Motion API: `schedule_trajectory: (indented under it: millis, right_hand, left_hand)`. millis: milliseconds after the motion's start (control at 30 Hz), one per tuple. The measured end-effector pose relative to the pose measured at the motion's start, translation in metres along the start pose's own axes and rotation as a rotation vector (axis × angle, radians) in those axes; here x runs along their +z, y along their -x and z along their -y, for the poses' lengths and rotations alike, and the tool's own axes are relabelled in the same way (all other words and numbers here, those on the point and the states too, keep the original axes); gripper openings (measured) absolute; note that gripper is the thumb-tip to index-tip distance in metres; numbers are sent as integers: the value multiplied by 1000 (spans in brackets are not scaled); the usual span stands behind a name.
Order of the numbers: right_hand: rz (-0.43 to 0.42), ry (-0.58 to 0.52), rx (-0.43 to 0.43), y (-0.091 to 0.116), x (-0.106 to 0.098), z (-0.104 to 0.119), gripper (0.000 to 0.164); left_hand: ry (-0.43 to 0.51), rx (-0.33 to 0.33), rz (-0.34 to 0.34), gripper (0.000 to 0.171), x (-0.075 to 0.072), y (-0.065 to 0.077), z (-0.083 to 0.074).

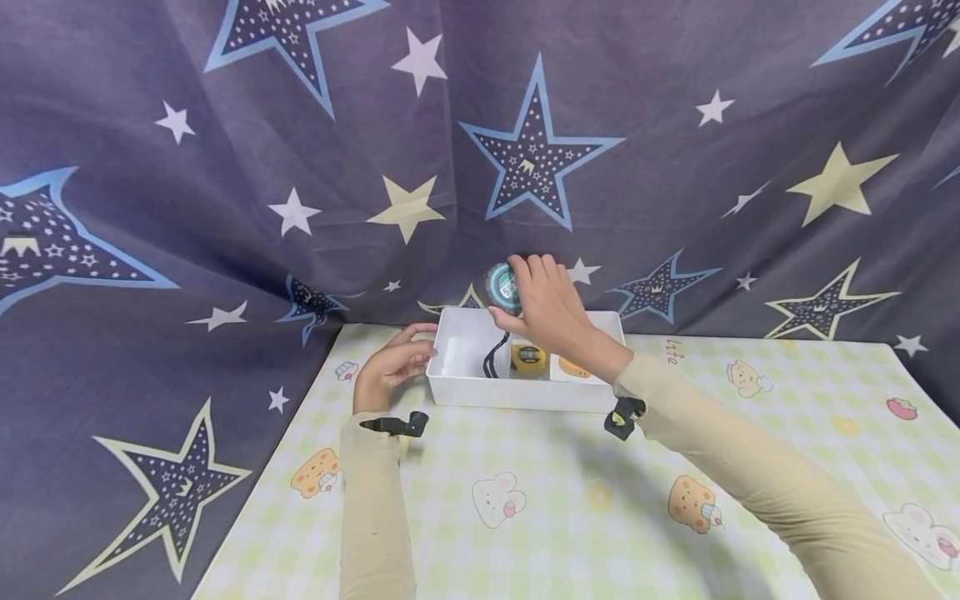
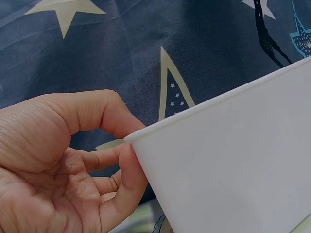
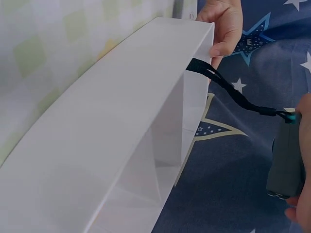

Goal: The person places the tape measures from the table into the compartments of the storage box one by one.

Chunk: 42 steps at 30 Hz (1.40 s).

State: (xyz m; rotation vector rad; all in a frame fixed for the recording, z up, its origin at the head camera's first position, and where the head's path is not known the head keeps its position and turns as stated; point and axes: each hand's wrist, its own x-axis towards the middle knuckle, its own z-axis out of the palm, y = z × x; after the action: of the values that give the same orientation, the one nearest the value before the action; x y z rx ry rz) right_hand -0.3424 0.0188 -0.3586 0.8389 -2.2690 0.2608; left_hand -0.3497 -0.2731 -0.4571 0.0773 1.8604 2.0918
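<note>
My right hand (image 1: 551, 308) holds a dark tape measure (image 1: 502, 287) with a teal round face above the white divided box (image 1: 517, 396). From it a black wrist strap (image 1: 491, 358) hangs down into the box's left part; the right wrist view shows the strap (image 3: 233, 92) crossing the box's rim. A yellow tape measure (image 1: 529, 360) lies in the middle compartment. At the box's left end, my left hand (image 1: 393, 362) grips the corner, its fingertips right at the rim in the left wrist view. My right forearm partly hides the right compartment.
Something orange-yellow (image 1: 574, 367) shows in the right compartment. The box stands at the back of a table with a green checked cloth (image 1: 570, 533) printed with cartoon figures. Directly behind it hangs a dark star-patterned curtain (image 1: 630, 217), which also runs down the left side.
</note>
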Motion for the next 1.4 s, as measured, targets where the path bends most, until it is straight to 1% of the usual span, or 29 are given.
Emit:
schedule_trajectory:
  millis: [200, 433, 567, 733, 867, 967, 1067, 1200, 1400]
  right_hand:
    - [40, 6, -17, 2, -1, 0, 73]
    - [72, 18, -23, 3, 0, 1, 73]
    - [72, 26, -35, 3, 1, 1, 73]
    - [72, 23, -53, 4, 1, 1, 72]
    - [70, 18, -64, 3, 2, 2, 72]
    - [65, 16, -72, 2, 1, 3, 72]
    - [59, 15, -77, 1, 1, 4, 71]
    - [63, 17, -76, -1, 1, 6, 70]
    - [66, 28, -80, -3, 1, 9, 71]
  left_hand:
    - [-7, 7, 16, 62, 4, 7, -7]
    - [18, 12, 30, 62, 4, 5, -5]
    - [21, 12, 28, 65, 4, 5, -4]
    - [18, -5, 12, 64, 5, 6, -6]
    - [30, -11, -7, 63, 1, 0, 0]
    - [30, -2, 0, 63, 1, -1, 1]
    - [14, 7, 19, 64, 4, 5, -4]
    - [3, 14, 25, 63, 4, 5, -5]
    - [-2, 14, -1, 60, -1, -3, 3]
